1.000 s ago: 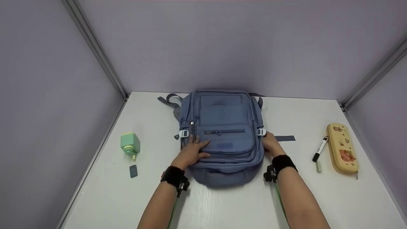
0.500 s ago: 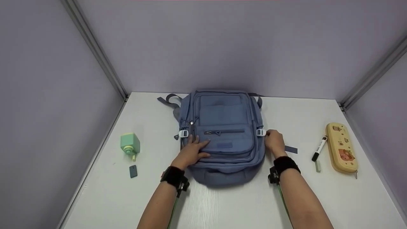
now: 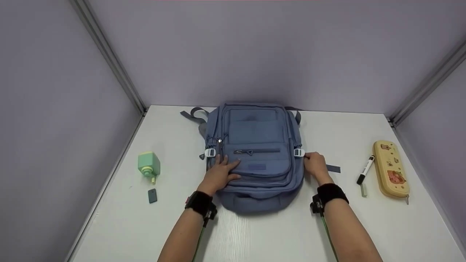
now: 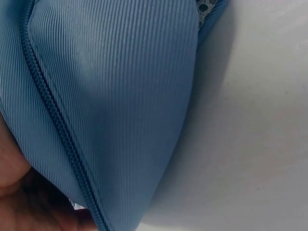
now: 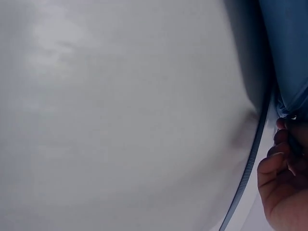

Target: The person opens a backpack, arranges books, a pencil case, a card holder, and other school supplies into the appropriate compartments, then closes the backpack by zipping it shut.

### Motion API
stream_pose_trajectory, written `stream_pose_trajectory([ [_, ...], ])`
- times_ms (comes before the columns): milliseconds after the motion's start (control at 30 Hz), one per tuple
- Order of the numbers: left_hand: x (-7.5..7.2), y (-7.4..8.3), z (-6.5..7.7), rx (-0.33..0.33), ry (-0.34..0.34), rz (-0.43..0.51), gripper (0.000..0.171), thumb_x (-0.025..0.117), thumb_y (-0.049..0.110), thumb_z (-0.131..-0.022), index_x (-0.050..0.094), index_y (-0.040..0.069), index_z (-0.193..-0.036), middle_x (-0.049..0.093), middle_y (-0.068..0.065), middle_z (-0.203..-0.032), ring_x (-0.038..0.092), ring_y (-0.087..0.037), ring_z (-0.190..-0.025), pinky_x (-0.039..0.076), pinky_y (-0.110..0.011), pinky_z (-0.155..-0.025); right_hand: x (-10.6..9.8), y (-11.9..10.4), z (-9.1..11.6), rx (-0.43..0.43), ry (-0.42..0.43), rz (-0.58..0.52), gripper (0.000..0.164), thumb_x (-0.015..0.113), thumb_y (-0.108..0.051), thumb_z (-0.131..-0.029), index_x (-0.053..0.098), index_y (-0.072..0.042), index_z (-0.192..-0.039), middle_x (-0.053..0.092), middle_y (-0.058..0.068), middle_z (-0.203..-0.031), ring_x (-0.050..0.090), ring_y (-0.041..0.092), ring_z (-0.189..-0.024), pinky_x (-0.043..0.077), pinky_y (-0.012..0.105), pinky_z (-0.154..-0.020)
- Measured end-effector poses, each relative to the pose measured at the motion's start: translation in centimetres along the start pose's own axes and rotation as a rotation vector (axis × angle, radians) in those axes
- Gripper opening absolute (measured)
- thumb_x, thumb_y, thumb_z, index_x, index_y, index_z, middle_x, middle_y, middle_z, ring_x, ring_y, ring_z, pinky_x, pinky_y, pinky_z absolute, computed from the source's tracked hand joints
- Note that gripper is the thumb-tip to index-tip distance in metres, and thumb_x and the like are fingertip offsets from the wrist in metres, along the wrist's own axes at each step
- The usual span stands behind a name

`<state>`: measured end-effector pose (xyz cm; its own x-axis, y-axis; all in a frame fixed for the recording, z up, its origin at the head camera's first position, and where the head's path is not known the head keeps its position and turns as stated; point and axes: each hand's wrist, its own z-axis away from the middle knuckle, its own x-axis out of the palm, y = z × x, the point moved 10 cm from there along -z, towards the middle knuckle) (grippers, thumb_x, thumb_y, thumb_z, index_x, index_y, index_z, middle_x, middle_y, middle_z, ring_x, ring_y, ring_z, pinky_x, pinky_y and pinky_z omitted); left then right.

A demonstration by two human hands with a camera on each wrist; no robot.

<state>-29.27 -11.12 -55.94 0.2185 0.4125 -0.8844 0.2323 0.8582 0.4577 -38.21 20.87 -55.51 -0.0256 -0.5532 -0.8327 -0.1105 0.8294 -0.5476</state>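
Observation:
A blue backpack [image 3: 257, 131] lies front side up on the white table, with white buckles on both sides. My left hand [image 3: 217, 177] rests on its lower left front, fingers spread over the fabric. In the left wrist view, part of this hand [image 4: 29, 202] shows beside a zipper seam [image 4: 57, 120]. At the right edge, just beside the right buckle [image 3: 299, 152], my right hand [image 3: 316, 165] has curled fingers. The right wrist view shows these fingers [image 5: 276, 166] pinching a small dark blue tab [image 5: 294, 143] at the bag's side; its exact kind I cannot tell.
A webbing strap [image 3: 333, 169] extends from behind the right hand. On the right lie a marker [image 3: 366, 170], a pale green stick [image 3: 364, 190] and a yellow pencil case [image 3: 392, 169]. A green box-shaped sharpener-like object [image 3: 149, 163] and a small dark block [image 3: 152, 195] are at left.
My right hand has come out from against the bag's right side to beside the buckle, its fingers now pinching there. The strap's end has shifted toward me. The left hand stays put.

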Motion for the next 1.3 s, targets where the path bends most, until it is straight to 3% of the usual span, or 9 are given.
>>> stream_pose_trajectory([
  [367, 0.1, 0.2, -0.1, -0.034, 0.033, -0.048, 0.062, 0.058, 0.049, -0.091, 0.046, 0.029, -0.148, 0.031, -0.025, -0.153, 0.017, -0.050, -0.141, 0.046, -0.061, -0.088, -0.1, 0.1, 1.8, -0.009, 0.036, -0.009, 0.020, 0.055, 0.002, -0.090, 0.072, 0.010, -0.098, 0.069, 0.028, -0.093, 0.064, 0.041, -0.082, 0.048, 0.055, -0.075],
  [567, 0.3, 0.4, -0.2, -0.098, 0.024, -0.115, 0.062, 0.052, 0.056, -0.092, 0.043, 0.033, -0.149, 0.031, -0.020, -0.154, 0.019, -0.047, -0.142, 0.039, -0.065, -0.096, -0.5, -0.1, 2.9, 0.004, 0.086, -0.005, 0.018, 0.056, 0.002, -0.090, 0.072, 0.008, -0.085, 0.067, 0.023, -0.081, 0.057, 0.033, -0.068, 0.046, 0.052, -0.067],
  [800, 0.3, 0.5, -0.1, -0.152, 0.023, -0.188, 0.063, 0.050, 0.060, -0.092, 0.041, 0.036, -0.149, 0.032, -0.017, -0.155, 0.021, -0.046, -0.142, 0.040, -0.065, -0.094, -0.6, -0.9, 4.0, -0.003, 0.105, 0.004, 0.024, 0.057, 0.000, -0.090, 0.062, -0.002, -0.067, 0.055, 0.009, -0.063, 0.047, 0.026, -0.059, 0.040, 0.042, -0.056],
  [1100, 0.0, 0.7, 0.1, -0.117, 0.033, -0.150, 0.061, 0.054, 0.055, -0.092, 0.045, 0.032, -0.148, 0.035, -0.020, -0.153, 0.023, -0.049, -0.140, 0.043, -0.065, -0.091, -0.8, -1.0, 4.4, -0.014, -0.031, 0.064, 0.021, 0.057, 0.000, -0.089, 0.068, -0.002, -0.071, 0.061, 0.011, -0.069, 0.050, 0.024, -0.059, 0.041, 0.039, -0.054],
  [1300, -0.3, 0.4, 0.0, -0.124, 0.054, -0.158, 0.061, 0.053, 0.056, -0.092, 0.046, 0.033, -0.147, 0.037, -0.019, -0.152, 0.025, -0.049, -0.139, 0.044, -0.065, -0.089, -0.8, -1.6, 4.7, -0.049, -0.128, 0.112, 0.031, 0.058, 0.002, -0.086, 0.052, -0.006, -0.057, 0.050, 0.004, -0.058, 0.043, 0.020, -0.054, 0.035, 0.034, -0.051],
])
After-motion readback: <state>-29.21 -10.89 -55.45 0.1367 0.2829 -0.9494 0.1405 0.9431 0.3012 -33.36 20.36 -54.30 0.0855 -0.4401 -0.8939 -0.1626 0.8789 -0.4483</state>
